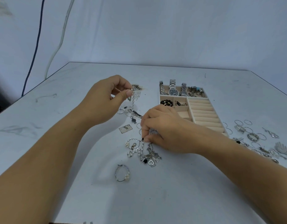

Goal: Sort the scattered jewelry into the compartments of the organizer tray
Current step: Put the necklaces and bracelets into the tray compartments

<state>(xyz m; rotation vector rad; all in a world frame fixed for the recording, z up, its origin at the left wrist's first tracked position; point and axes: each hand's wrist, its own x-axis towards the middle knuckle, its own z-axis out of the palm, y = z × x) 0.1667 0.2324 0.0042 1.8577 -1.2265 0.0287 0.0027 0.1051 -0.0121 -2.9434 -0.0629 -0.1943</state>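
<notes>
My left hand [105, 99] is raised over the table and pinches the top of a pearl chain [132, 105] that hangs down from its fingertips. My right hand [162, 128] is lower, its fingertips closed on a small black bead end of a tangled pearl and charm cluster [142, 151] lying on the table. The cream organizer tray [204, 99] sits just behind my right hand. Its back compartment holds watches [172, 89], a small one holds dark beads [166, 102], and the ring rolls [202, 112] are bare.
A wire bracelet with pearls [122, 172] lies near me. Several rings and hoops [251, 135] and a white shell piece [283, 150] are scattered to the right of the tray. A small square tag [125, 128] and loose hoops lie mid-table. Cables hang at the back left.
</notes>
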